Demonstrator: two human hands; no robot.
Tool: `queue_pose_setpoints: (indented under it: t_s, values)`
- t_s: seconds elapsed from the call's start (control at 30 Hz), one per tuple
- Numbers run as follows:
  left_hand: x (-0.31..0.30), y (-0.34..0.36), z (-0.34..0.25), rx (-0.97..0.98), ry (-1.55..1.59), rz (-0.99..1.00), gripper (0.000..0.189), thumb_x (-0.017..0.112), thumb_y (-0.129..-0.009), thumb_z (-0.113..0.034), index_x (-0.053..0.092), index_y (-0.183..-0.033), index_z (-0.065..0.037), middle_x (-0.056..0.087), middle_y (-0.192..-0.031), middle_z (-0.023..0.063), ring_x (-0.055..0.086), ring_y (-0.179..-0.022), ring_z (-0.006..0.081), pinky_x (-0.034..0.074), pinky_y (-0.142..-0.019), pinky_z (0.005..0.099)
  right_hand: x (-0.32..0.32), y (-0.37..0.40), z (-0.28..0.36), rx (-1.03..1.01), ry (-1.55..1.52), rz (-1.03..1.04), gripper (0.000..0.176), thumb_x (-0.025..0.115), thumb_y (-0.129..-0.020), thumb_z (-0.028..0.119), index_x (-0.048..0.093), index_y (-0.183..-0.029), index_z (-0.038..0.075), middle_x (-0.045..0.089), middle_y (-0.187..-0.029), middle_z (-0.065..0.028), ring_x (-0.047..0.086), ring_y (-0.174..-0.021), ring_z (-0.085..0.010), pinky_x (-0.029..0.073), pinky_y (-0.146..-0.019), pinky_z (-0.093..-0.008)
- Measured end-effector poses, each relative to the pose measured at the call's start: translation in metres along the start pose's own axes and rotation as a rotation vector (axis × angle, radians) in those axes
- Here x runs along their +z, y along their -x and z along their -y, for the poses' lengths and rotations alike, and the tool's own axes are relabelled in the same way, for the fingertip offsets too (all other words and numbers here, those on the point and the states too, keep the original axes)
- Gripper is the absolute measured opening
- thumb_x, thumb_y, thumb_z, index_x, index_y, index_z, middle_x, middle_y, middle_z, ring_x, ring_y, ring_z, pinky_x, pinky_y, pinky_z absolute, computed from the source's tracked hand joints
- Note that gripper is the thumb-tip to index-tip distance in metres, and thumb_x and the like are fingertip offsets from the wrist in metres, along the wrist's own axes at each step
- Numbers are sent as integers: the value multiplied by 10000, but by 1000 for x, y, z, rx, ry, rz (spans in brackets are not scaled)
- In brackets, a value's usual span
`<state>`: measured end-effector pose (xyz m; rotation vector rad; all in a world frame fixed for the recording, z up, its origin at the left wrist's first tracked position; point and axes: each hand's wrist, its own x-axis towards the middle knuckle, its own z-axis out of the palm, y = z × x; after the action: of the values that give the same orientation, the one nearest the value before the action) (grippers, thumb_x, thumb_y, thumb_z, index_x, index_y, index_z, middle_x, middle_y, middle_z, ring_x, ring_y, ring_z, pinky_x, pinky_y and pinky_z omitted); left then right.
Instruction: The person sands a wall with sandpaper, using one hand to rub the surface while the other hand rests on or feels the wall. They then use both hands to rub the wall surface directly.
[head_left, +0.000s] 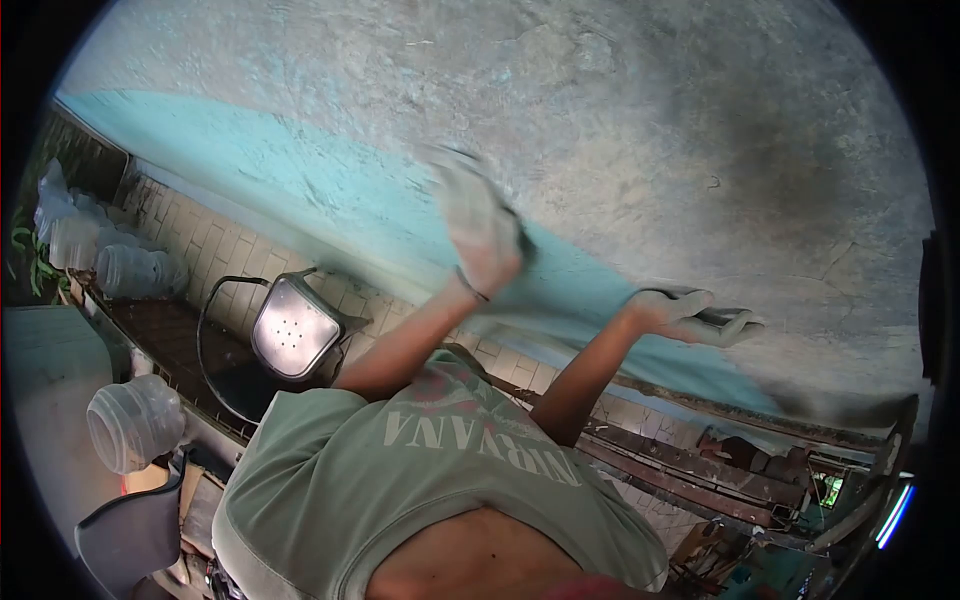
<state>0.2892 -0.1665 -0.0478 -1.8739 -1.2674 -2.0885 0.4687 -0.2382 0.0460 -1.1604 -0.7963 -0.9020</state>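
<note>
Head view recorded the right hand, fingers closed round a trowel held flat on grey plaster at the turquoise band's upper edge; the left hand was over that band, blurred, grip not discernible; step judged smoothing, next stroke wanting even pressure.

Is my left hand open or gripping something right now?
Open. The left hand is spread, fingers extended at the wall, gripping nothing visible, though motion blurs it. The right hand grips a trowel.

A room under renovation: grey plaster is covering a turquoise wall, and plastic jars are crowding a tiled ledge.
</note>
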Motion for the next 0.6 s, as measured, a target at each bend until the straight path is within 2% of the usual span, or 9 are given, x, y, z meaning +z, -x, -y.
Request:
queue_pose_setpoints:
  t_s: [0.03,0.07,0.13,0.27,0.33,0.43,0.47,0.53,0.6]
  values:
    - [-13,-5,-24,19,-26,304,527,492,-921,-88,470,-1346,223,355,-1479,485,288,-1404,669,194,-1178,694,1,1,0,6,-7,-6,603,526,-1031,326,372,-1463,-65,197,-1616,-329,234,-1508,-431,246,-1220,-554]
    - [-10,14,-8,182,-19,328,512,504,-908,-93,484,-1312,221,364,-1468,487,305,-1388,672,214,-1158,706,1,1,-1,15,-16,-7,603,527,-1030,325,373,-1462,-66,201,-1613,-328,241,-1503,-430,251,-1216,-552]
    - [-4,25,3,242,47,266,478,517,-897,-105,513,-1264,202,383,-1453,483,323,-1379,666,227,-1142,718,2,1,-3,19,-34,-7,602,530,-1029,325,376,-1459,-67,209,-1607,-326,256,-1491,-426,261,-1210,-549]
    - [13,27,1,-145,288,-24,402,519,-907,-135,570,-1205,131,423,-1442,459,329,-1410,629,202,-1153,721,0,1,-4,25,-46,-9,601,534,-1026,324,380,-1453,-70,226,-1596,-322,285,-1468,-419,280,-1196,-543]
    - [-11,27,-14,56,11,330,370,470,-932,-125,590,-1189,113,428,-1449,455,270,-1450,630,110,-1194,710,1,3,-4,38,-49,-14,600,536,-1024,323,383,-1450,-72,234,-1590,-319,299,-1457,-415,289,-1189,-539]
    - [-14,2,17,184,-135,193,426,428,-937,-120,570,-1240,145,410,-1447,474,238,-1441,665,117,-1177,730,2,2,-6,48,-76,-21,599,539,-1022,322,386,-1445,-74,247,-1582,-316,321,-1440,-410,304,-1179,-534]
    - [-14,-12,23,-35,-77,43,464,421,-947,-144,566,-1286,137,415,-1442,472,249,-1444,654,129,-1176,731,1,3,-6,50,-81,-25,599,540,-1021,322,387,-1444,-74,251,-1579,-315,329,-1434,-408,308,-1176,-533]
    - [-12,-8,11,-133,7,42,511,425,-964,-177,525,-1336,158,383,-1488,454,223,-1462,642,118,-1182,731,-1,3,-7,53,-71,-16,598,542,-1020,321,390,-1441,-76,259,-1574,-313,343,-1422,-404,318,-1169,-529]
    - [-10,14,-7,-2,2,201,538,422,-962,-162,481,-1379,172,362,-1511,447,195,-1460,659,115,-1189,725,1,3,-8,57,-67,-19,598,545,-1018,321,392,-1438,-77,267,-1568,-311,358,-1411,-401,327,-1162,-526]
